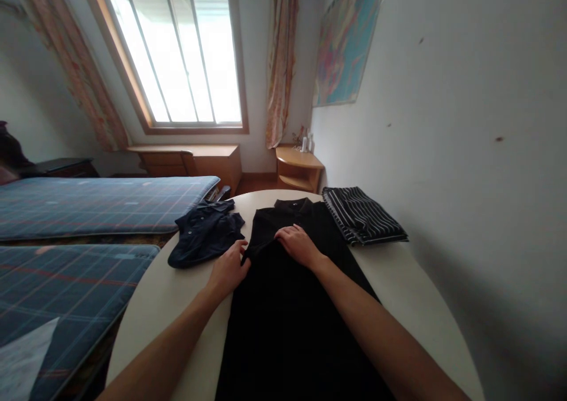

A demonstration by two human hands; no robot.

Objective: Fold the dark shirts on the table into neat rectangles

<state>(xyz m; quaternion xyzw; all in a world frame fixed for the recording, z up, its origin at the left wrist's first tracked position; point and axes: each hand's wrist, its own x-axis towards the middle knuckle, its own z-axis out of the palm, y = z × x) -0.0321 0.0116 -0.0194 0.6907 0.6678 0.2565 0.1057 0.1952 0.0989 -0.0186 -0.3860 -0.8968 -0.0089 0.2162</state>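
Observation:
A black collared shirt (296, 318) is spread lengthwise over the pale round table (425, 306), its collar at the far end. My left hand (229, 269) has its fingers closed on the shirt's left edge, near the shoulder. On the upper chest, just below the collar, my right hand (297, 244) pinches the fabric, and a raised fold runs between the two hands. Left of the shirt lies a dark navy garment with buttons (206, 232), loosely folded. To the right sits a folded black-and-white striped cloth (363, 215).
Two beds with blue plaid mattresses (101, 206) stand along the left, close to the table. A white wall (478, 170) borders the right side. Beyond the table are a wooden corner shelf (299, 157), a desk (217, 153) and a bright window (177, 58).

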